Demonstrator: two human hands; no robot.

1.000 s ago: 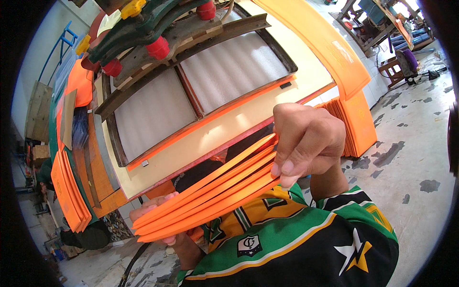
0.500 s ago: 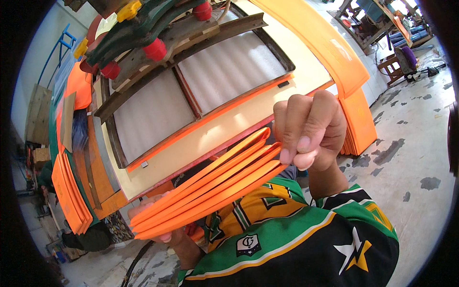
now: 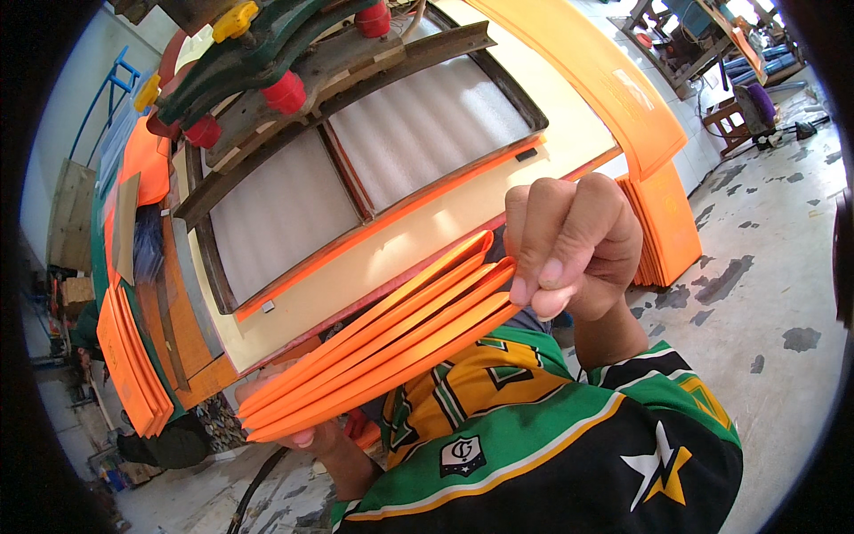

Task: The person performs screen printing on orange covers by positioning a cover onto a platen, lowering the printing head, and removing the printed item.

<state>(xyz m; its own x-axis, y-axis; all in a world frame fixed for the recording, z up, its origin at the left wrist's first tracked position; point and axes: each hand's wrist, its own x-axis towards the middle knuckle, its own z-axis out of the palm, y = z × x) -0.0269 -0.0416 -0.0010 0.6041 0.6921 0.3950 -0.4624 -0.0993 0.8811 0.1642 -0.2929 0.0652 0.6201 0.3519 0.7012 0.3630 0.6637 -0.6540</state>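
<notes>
A bundle of folded orange sheets (image 3: 374, 356), with smooth plastic-looking faces, is held slantwise in front of my body. My left hand (image 3: 313, 434) is closed round its lower left end, mostly hidden behind the sheets. At the upper right end my right hand (image 3: 574, 245) pinches a corner of the bundle between thumb and curled fingers. The folds are slightly fanned apart at that end. Just beyond the bundle lies the cream work board (image 3: 391, 258), carrying a dark metal frame (image 3: 294, 279) with two white foam-like panels.
A green press arm (image 3: 258, 76) with red fittings stands over the frame. Orange sheets hang off the table at the right (image 3: 663, 222) and the left (image 3: 133, 365). At the far right, a purple-backed chair (image 3: 754, 107) stands on the worn, patchy floor (image 3: 747, 294).
Both hands and the orange bundle have shifted slightly to the left. The grip of each hand looks the same.
</notes>
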